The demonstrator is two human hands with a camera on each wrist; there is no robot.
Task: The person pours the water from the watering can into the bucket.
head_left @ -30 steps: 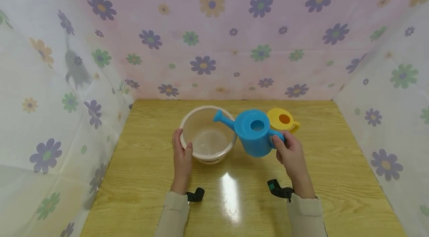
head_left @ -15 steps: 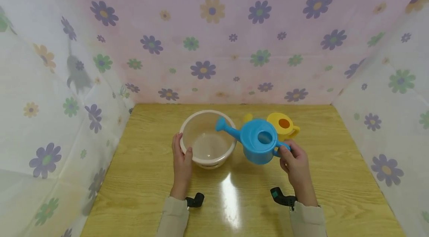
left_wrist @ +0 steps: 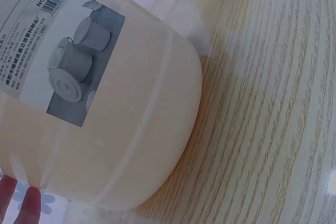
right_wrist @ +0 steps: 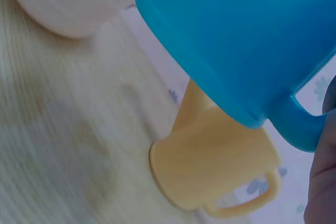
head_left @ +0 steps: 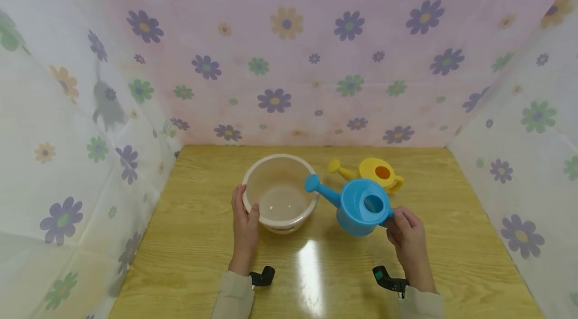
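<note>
A cream plastic bucket (head_left: 281,203) stands upright on the table, with small bright glints on its inside bottom. My left hand (head_left: 244,228) holds its left side, fingers and thumb at the rim; two fingertips (left_wrist: 29,208) show beside its wall in the left wrist view. My right hand (head_left: 409,244) grips the handle of a blue watering can (head_left: 358,208), held above the table right of the bucket. The can's spout (head_left: 321,190) points left, its tip overlapping the bucket's right rim in the head view. Part of the right hand is cut off in the right wrist view.
A yellow watering can (head_left: 377,169) stands on the table just behind the blue one, spout to the left. A printed label (left_wrist: 68,40) is on the bucket's outer wall. Flowered sheets (head_left: 289,83) enclose the wooden table (head_left: 194,238) at the back and both sides.
The blue watering can and my right hand have moved right and nearer to me, the spout drawing back from over the bucket. My left hand keeps its hold. The head view has tilted slightly upward.
</note>
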